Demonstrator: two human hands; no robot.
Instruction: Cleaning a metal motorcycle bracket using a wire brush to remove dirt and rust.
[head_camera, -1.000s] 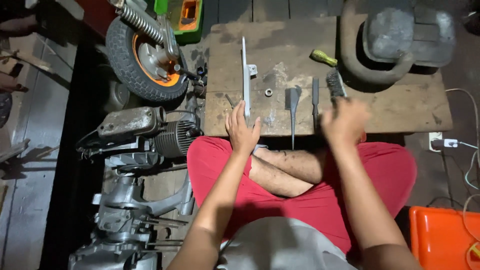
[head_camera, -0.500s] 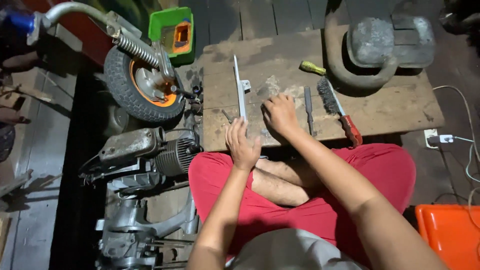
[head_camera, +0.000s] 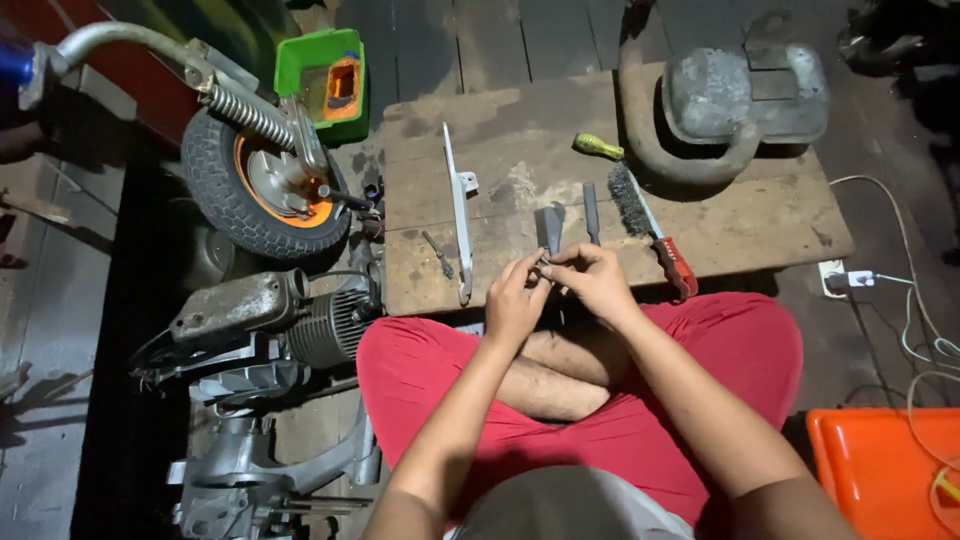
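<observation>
Setting: a dim workshop floor of dark boards, the person sitting cross-legged in red shorts at a low wooden bench (head_camera: 760, 215) made of worn planks.
Scooter parts: left of the bench lie an engine block (head_camera: 265, 330) with cooling fins and a small wheel (head_camera: 262, 185) with an orange hub, spring and fork still attached; a green tray (head_camera: 325, 75) stands at the far left.
Engine cover: a grey cast cover (head_camera: 745, 90) sits at the far right corner of the bench, ringed by a curved rubber piece.
Orange box: a plastic crate (head_camera: 880, 465) shows at the near right, beside trailing white cables.
Metal bar: a long pale bar (head_camera: 458, 210) lies lengthwise on the left half of the bench, untouched.
Wire brush: a red-handled brush (head_camera: 650, 225) lies right of the hands, apart from them.
Small tools: a flat scraper (head_camera: 549, 225) and a narrow file (head_camera: 591, 210) lie just beyond the fingers; a green-handled tool (head_camera: 598, 147) lies farther off.
Left hand: the left hand (head_camera: 515, 300) is curled, its fingertips pinching a small dark part (head_camera: 541, 263) at the near edge of the bench.
Right hand: the right hand (head_camera: 590, 280) is closed over the same part from the right, fingers bent around it.
Progress: judging by this, work on the small part is under way, held between both hands above the lap; the tools laid out all lie idle, and the engine and wheel remain stripped down beside the bench.
</observation>
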